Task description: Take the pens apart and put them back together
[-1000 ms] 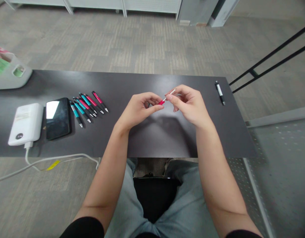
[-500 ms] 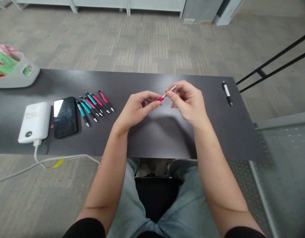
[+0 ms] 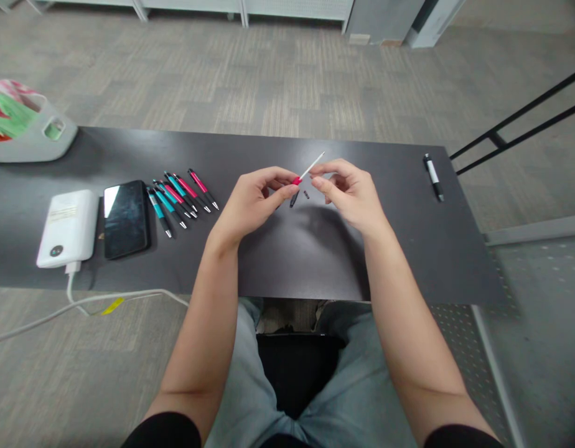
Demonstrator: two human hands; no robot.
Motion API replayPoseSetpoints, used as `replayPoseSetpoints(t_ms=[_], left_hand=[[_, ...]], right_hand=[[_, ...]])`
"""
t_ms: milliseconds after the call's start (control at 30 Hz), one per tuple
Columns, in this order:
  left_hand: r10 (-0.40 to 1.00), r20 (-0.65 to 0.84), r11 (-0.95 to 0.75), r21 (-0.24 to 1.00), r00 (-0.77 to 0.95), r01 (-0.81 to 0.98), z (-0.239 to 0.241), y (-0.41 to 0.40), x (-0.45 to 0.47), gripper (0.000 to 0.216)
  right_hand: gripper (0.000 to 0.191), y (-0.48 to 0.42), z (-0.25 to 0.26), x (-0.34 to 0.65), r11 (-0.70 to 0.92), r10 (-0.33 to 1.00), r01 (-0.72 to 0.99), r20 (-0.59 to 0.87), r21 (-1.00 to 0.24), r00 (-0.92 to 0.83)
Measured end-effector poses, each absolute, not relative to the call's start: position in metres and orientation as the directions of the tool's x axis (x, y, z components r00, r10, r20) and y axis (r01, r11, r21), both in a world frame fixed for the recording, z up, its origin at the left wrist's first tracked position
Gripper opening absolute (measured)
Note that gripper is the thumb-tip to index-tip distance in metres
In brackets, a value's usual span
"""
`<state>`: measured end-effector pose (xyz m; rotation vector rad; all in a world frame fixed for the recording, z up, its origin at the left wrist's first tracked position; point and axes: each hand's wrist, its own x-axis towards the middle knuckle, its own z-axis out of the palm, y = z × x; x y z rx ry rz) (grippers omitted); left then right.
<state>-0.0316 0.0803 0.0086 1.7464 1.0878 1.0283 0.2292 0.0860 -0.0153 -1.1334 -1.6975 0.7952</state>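
Note:
My left hand [image 3: 262,198] is closed on a red pen barrel [image 3: 297,180], pinched between thumb and fingers. A thin white refill [image 3: 312,165] sticks out of the barrel toward the upper right. Just right of it is my right hand [image 3: 350,193], its thumb and index finger apart and nothing visible between them. Under the hands on the table lie a black pen part [image 3: 294,199] and a small dark piece [image 3: 307,195]. Several red and turquoise pens [image 3: 180,199] lie side by side left of my left hand.
The dark table [image 3: 310,261] carries a white power bank [image 3: 67,227] with a cable [image 3: 129,294], and a black phone [image 3: 126,219]. A white basket [image 3: 58,140] stands at the far left. On the right lies a white and black pen [image 3: 434,177], near a black metal rail [image 3: 502,140].
My right fingers have come off the white refill, which now stands free from the barrel. The black part and small piece on the table have come into sight below my hands.

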Motion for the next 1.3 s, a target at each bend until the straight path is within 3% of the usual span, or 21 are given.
replayPoseSetpoints(t_ms=[100, 200, 400, 533, 633, 700, 767, 867, 933, 1033, 1300], left_hand=[[0.949, 0.193, -0.273, 0.898, 0.248, 0.345, 0.008, 0.082, -0.039, 0.028], [0.957, 0.171, -0.259, 0.865, 0.233, 0.430, 0.005, 0.084, -0.045, 0.018], [0.959, 0.161, -0.259, 0.834, 0.234, 0.486, -0.002, 0.088, -0.050, 0.015], [0.953, 0.178, -0.278, 0.835, 0.245, 0.475, -0.005, 0.090, -0.051, 0.018], [0.946, 0.195, -0.297, 0.840, 0.258, 0.455, -0.007, 0.092, -0.051, 0.019], [0.944, 0.194, -0.300, 0.840, 0.266, 0.452, -0.009, 0.093, -0.051, 0.017], [0.943, 0.192, -0.301, 0.842, 0.272, 0.448, -0.010, 0.094, -0.051, 0.016], [0.940, 0.182, -0.298, 0.849, 0.289, 0.436, -0.012, 0.093, -0.050, 0.017], [0.934, 0.169, -0.296, 0.857, 0.313, 0.421, -0.011, 0.092, -0.048, 0.019], [0.928, 0.150, -0.288, 0.871, 0.342, 0.397, -0.009, 0.091, -0.045, 0.021], [0.916, 0.135, -0.286, 0.880, 0.378, 0.379, -0.007, 0.091, -0.040, 0.023]], right_hand=[[0.025, 0.089, -0.026, 0.232, 0.317, 0.948, 0.588, 0.267, -0.744, -0.173], [0.028, 0.087, -0.030, 0.227, 0.292, 0.956, 0.733, 0.191, -0.614, -0.221], [0.021, 0.084, -0.023, 0.228, 0.270, 0.962, 0.793, 0.111, -0.547, -0.251], [0.005, 0.081, -0.022, 0.238, 0.245, 0.969, 0.811, 0.130, -0.531, -0.208], [0.009, 0.079, -0.023, 0.243, 0.227, 0.974, 0.828, 0.124, -0.513, -0.190], [0.014, 0.080, -0.024, 0.245, 0.226, 0.974, 0.799, 0.139, -0.557, -0.179], [0.020, 0.084, -0.027, 0.247, 0.214, 0.976, 0.703, 0.176, -0.678, -0.127], [0.038, 0.094, -0.030, 0.250, 0.191, 0.977, 0.441, 0.215, -0.877, 0.004], [0.047, 0.101, -0.033, 0.251, 0.195, 0.972, 0.278, 0.223, -0.940, 0.071], [0.052, 0.106, -0.034, 0.250, 0.218, 0.962, 0.167, 0.240, -0.962, 0.127], [0.062, 0.102, -0.027, 0.239, 0.228, 0.958, 0.155, 0.250, -0.961, 0.144]])
